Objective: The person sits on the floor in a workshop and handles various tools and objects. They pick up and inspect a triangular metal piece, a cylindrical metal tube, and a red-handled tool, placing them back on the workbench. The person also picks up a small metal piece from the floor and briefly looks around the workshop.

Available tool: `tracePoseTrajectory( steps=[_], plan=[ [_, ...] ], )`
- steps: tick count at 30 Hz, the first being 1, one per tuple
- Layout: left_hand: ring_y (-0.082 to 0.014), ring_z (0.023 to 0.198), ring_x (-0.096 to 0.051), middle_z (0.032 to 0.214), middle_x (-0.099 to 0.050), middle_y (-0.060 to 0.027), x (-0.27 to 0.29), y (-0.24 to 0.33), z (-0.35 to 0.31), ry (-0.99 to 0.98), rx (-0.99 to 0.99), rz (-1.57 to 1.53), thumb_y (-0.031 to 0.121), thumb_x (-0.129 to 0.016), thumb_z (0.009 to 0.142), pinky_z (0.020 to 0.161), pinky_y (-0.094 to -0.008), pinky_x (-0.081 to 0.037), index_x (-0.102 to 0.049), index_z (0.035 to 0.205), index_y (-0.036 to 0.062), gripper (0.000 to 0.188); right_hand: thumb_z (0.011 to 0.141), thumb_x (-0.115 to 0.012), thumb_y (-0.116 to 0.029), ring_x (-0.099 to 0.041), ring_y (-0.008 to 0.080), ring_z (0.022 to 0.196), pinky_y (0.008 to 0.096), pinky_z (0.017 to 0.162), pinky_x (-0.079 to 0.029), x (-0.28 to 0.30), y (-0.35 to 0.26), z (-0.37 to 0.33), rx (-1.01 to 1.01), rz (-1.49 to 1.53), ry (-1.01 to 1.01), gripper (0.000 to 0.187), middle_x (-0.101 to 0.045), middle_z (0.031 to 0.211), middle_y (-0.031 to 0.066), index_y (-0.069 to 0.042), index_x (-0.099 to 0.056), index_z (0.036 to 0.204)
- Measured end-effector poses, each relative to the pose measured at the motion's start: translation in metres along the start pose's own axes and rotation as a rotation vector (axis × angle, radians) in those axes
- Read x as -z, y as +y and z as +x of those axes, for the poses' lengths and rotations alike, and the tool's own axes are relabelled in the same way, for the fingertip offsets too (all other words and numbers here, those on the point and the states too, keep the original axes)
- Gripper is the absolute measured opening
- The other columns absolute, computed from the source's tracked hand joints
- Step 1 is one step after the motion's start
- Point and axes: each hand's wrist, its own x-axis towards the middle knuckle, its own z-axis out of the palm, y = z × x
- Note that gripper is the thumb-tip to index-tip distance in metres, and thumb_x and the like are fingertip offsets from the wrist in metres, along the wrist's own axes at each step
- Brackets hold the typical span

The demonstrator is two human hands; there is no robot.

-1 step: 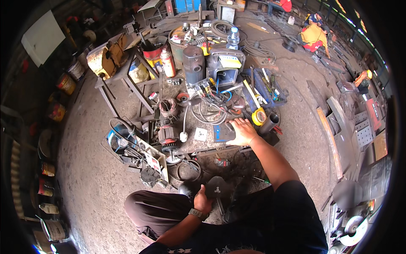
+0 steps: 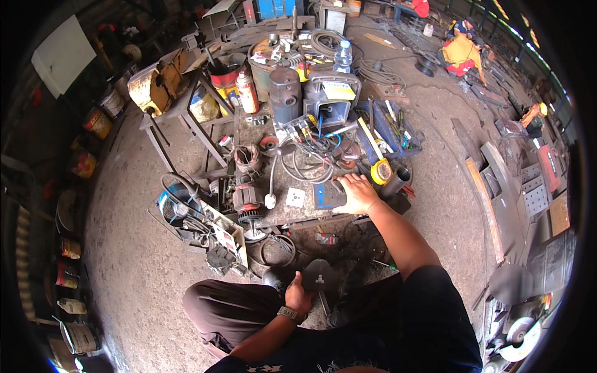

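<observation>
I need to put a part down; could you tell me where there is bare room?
Bare floor left of the fan, and right of the right hand toward the long plank. The low worktable is crowded.

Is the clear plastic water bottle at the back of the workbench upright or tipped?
Upright: the clear plastic water bottle stands with its blue cap on top.

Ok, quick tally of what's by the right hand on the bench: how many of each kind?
Yellow tape measure: 1
Dark metal tube: 1
Dark flat plate under the right hand: 1
White square socket: 1
Total: 4
</observation>
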Motion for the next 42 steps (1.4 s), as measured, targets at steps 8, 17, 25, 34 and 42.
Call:
tracePoseTrajectory(
  steps=[8, 17, 25, 34, 42],
  plan=[
    [-0.0315, 0.129, -0.059, 0.138, -0.063, -0.0134, -0.002, 0.000, 0.008, 0.027, -0.007, 0.000, 0.041, -0.048, 0.110, 0.112, -0.0551, -0.043, -0.056, 0.138, 0.0021, 0.049, 0.064, -0.088, -0.061, -0.055, 0.0305, 0.127, 0.0457, 0.109, -0.038, 0.002, 0.003, 0.004, -0.003, -0.008, 0.014, 0.098, -0.060, 0.131, 0.0139, -0.006, -0.055, 0.138],
    [-0.0303, 0.126, -0.061, 0.136, -0.064, -0.0124, -0.020, 0.009, -0.008, 0.047, 0.014, 0.036, 0.043, -0.048, 0.110, 0.110, -0.0536, -0.046, -0.058, 0.137, 0.0030, 0.049, 0.066, -0.086, -0.064, -0.050, 0.0345, 0.135, 0.0494, 0.115, -0.035, 0.001, 0.006, 0.006, -0.037, -0.036, -0.046, 0.104, -0.055, 0.142, 0.0166, -0.005, -0.049, 0.144],
    [-0.0304, 0.125, -0.061, 0.137, -0.063, -0.0139, -0.007, 0.002, 0.003, 0.014, -0.024, -0.018, 0.042, -0.047, 0.111, 0.107, -0.0503, -0.047, -0.057, 0.138, 0.0017, 0.050, 0.067, -0.088, -0.057, -0.052, 0.0342, 0.132, 0.0478, 0.112, -0.038, -0.007, 0.010, 0.007, 0.021, 0.031, 0.024, 0.096, -0.059, 0.136, 0.0170, -0.006, -0.052, 0.140],
    [-0.0290, 0.128, -0.058, 0.140, -0.061, -0.0119, -0.009, 0.001, 0.000, 0.050, 0.015, 0.039, 0.045, -0.048, 0.110, 0.107, -0.0521, -0.047, -0.055, 0.140, 0.0042, 0.052, 0.066, -0.089, -0.055, -0.053, 0.0323, 0.128, 0.0457, 0.109, -0.039, -0.008, 0.010, 0.005, 0.010, 0.039, 0.026, 0.097, -0.059, 0.134, 0.0153, -0.006, -0.053, 0.141],
    [-0.0300, 0.130, -0.057, 0.141, -0.060, -0.0140, -0.004, -0.007, 0.004, -0.011, 0.003, 0.009, 0.042, -0.046, 0.111, 0.111, -0.0523, -0.045, -0.054, 0.142, 0.0011, 0.052, 0.068, -0.087, -0.057, -0.050, 0.0305, 0.132, 0.0435, 0.111, -0.037, -0.004, 0.001, 0.009, -0.044, -0.016, -0.063, 0.100, -0.056, 0.137, 0.0148, -0.004, -0.050, 0.145]
  ],
)
